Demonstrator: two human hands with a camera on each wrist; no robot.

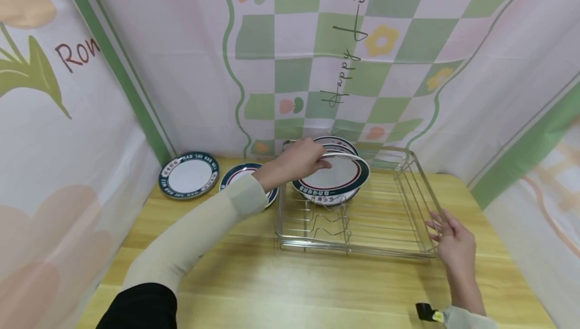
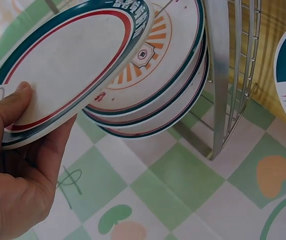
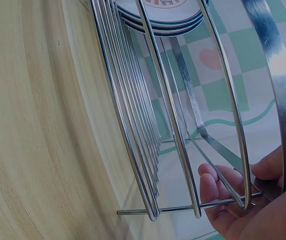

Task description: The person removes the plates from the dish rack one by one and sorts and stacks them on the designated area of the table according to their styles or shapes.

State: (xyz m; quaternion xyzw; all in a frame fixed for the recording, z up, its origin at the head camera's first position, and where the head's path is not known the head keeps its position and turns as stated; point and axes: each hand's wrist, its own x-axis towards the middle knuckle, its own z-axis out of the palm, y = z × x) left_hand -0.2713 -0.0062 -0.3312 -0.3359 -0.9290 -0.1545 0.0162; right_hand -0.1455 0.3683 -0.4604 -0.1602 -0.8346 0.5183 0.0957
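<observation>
In the head view my left hand (image 1: pixel 302 160) pinches a white plate (image 1: pixel 336 173) with a dark green rim and a red ring, over the left part of a wire dish rack (image 1: pixel 385 254). The left wrist view has the thumb on the plate's face and the fingers behind it. Close behind that plate (image 2: pixel 68 65), several more plates (image 2: pixel 157 75) stand stacked in the rack. My right hand (image 1: pixel 456 241) holds the rack's right side. In the right wrist view its fingers (image 3: pixel 215 190) curl round the metal frame near the corner.
Two more plates lie on the wooden table (image 1: pixel 254 278) left of the rack: one plate (image 1: pixel 189 175) at the far left, the other plate (image 1: pixel 240 172) partly hidden by my left forearm. A patterned cloth (image 1: pixel 335 67) hangs behind. A small black object (image 1: pixel 425 311) shows near my right wrist.
</observation>
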